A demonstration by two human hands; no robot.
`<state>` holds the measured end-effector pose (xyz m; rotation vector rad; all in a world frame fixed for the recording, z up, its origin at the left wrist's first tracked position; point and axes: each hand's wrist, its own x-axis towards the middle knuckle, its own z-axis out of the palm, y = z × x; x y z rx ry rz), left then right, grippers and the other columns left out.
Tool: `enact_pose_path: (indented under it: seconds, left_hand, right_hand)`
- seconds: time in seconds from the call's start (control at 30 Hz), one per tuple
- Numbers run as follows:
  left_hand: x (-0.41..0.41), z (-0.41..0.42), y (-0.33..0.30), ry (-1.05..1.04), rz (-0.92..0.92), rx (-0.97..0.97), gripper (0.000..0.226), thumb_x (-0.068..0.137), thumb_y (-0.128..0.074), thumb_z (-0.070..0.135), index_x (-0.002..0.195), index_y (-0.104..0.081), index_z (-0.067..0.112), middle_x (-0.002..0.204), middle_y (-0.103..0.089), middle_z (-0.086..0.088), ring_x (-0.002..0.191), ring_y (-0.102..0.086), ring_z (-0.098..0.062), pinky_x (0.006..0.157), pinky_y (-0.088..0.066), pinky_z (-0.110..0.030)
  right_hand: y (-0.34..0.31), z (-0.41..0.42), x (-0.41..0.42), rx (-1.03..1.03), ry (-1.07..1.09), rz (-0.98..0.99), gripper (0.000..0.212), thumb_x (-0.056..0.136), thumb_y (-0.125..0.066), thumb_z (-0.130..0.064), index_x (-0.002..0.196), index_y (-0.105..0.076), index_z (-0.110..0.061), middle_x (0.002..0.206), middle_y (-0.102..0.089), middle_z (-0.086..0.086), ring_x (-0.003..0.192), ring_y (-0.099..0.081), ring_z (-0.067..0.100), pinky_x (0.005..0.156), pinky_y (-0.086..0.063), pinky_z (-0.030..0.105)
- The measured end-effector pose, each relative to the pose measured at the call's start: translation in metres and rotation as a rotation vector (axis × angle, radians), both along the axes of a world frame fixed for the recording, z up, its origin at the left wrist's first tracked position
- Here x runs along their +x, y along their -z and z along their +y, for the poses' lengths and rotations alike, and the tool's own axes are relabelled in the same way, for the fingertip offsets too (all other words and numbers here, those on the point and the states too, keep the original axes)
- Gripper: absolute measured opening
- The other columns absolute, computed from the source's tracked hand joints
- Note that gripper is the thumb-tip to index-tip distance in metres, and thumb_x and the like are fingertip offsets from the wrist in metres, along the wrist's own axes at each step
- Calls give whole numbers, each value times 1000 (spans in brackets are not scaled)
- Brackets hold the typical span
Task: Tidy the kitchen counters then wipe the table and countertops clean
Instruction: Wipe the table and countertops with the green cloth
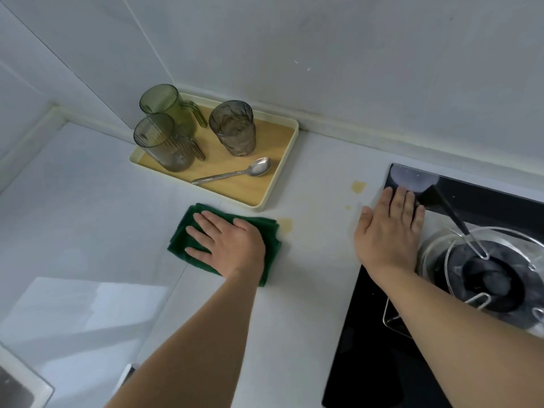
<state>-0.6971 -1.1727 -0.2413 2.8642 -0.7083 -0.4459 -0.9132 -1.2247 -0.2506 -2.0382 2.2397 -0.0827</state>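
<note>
Left hand (226, 242) presses flat, fingers straight, on green cloth (266, 234), hiding its middle. Right hand (388, 231), fingers extended, rests across surface (309, 290) and hob (376, 348) edge. Hob cut off at frame right.

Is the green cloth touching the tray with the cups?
Apart. The head view shows a strip of white counter between the green cloth and the tray.

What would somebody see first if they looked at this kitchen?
Probably the dark green cloth in the middle of the white counter, with the left hand pressing flat on it. Just right of it are yellowish stains, near the right hand resting at the edge of the black stove. Behind the cloth, a tray holds three cups and a spoon.
</note>
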Motion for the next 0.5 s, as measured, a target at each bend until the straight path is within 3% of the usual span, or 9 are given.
enact_pose_path:
  seconds: [0.2,0.37,0.5]
  left_hand:
    - [-76,32,4,315,11,-100,68,97,-11,42,156,9,14,164,15,0,149,20,-23,119,13,-51]
    - [-97,52,16,785,-57,-122,66,97,-28,39,155,-16,9,164,-9,-6,151,2,-28,118,-2,-54]
    - [-82,41,13,898,-58,-79,69,97,-24,42,156,-7,11,165,-1,-4,151,11,-26,118,4,-52]
  right_hand:
    - [-4,-2,2,41,18,21,71,94,-4,-42,153,-15,-4,161,-6,15,149,-3,28,120,6,42]
    - [-5,-2,2,43,28,24,72,93,-1,-42,153,-13,-5,161,-5,14,149,-1,26,120,7,41]
    - [-5,-2,1,39,34,4,72,93,0,-41,153,-15,-5,161,-5,14,149,-2,26,120,7,41]
